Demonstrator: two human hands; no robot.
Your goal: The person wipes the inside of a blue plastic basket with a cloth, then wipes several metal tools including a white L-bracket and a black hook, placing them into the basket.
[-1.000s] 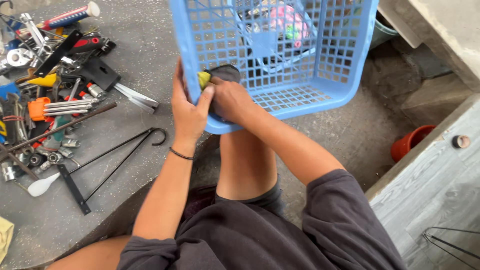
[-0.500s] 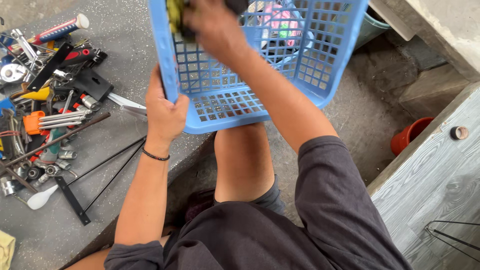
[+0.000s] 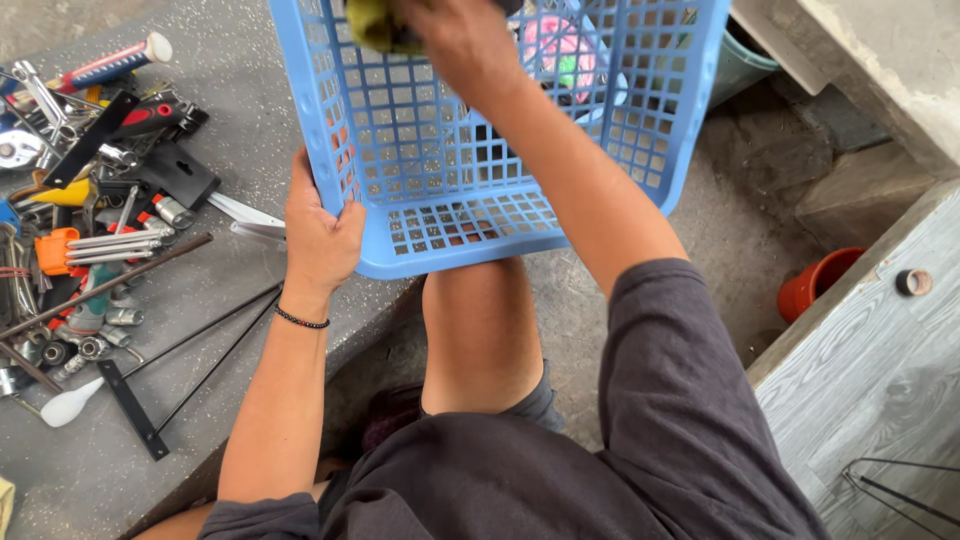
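A blue plastic lattice basket (image 3: 620,130) is tilted up in front of me, its bottom facing my knee. My left hand (image 3: 320,235) grips its lower left corner. Inside the basket, at the top edge of the view, my right hand (image 3: 450,40) is closed on a yellow-green cloth (image 3: 372,25). A pink and green object (image 3: 560,50) shows through the basket's grid at the far side.
Many hand tools (image 3: 90,200) lie heaped on the grey floor to the left: wrenches, sockets, screwdrivers, long black rods. An orange pot (image 3: 815,285) stands right of my knee beside a grey wooden board (image 3: 880,380). A teal bucket (image 3: 745,65) sits behind the basket.
My right hand has moved with the cloth from the basket's lower rim up into the basket. The left hand has shifted along the rim and the basket has tipped more upright.
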